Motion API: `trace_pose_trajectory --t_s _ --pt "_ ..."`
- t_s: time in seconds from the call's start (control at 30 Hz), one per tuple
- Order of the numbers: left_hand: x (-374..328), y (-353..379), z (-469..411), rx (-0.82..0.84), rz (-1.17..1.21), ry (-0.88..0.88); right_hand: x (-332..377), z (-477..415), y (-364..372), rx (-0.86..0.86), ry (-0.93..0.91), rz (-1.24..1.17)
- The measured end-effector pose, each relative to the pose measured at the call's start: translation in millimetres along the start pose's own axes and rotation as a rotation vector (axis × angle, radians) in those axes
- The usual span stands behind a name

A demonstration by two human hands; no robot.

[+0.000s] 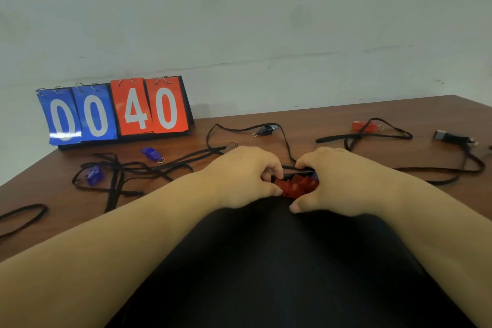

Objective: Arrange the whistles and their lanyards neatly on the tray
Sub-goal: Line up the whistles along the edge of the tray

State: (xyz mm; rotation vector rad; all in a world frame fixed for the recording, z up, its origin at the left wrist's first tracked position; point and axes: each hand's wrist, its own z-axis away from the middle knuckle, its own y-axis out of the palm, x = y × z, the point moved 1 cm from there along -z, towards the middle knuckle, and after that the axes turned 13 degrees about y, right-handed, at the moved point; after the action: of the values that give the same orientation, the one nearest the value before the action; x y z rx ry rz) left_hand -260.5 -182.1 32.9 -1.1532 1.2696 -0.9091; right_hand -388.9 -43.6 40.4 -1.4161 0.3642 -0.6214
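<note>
left hand (245,176) and right hand (338,181) grip a clump of red whistles (295,187) mid-table. blue whistle (151,153), black whistle (266,129), lone red whistle (362,126) and tangled black lanyards (115,188) lie scattered on brown table (332,114); scoreboard (114,112) shows 00 40.

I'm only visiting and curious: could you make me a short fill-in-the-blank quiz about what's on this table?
1. The flip scoreboard reads 00 on its blue cards and ____ on its red ones.
2. The left hand and right hand grip a bunch of whistles that is mostly ____ in colour.
3. The loose whistle lying nearest the scoreboard is ____.
4. Every lanyard on the table is ____.

Missing words: 40; red; blue; black.
</note>
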Motion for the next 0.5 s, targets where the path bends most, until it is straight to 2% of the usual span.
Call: trace_pose_trajectory --t_s 0.27,0.5 --pt "0 9 -6 -0.072 -0.058 -0.009 -7 -12 2 -0.012 -0.002 -0.011" --pt "2 10 -5 -0.067 -0.073 -0.019 -7 -15 4 -0.018 -0.015 -0.034"
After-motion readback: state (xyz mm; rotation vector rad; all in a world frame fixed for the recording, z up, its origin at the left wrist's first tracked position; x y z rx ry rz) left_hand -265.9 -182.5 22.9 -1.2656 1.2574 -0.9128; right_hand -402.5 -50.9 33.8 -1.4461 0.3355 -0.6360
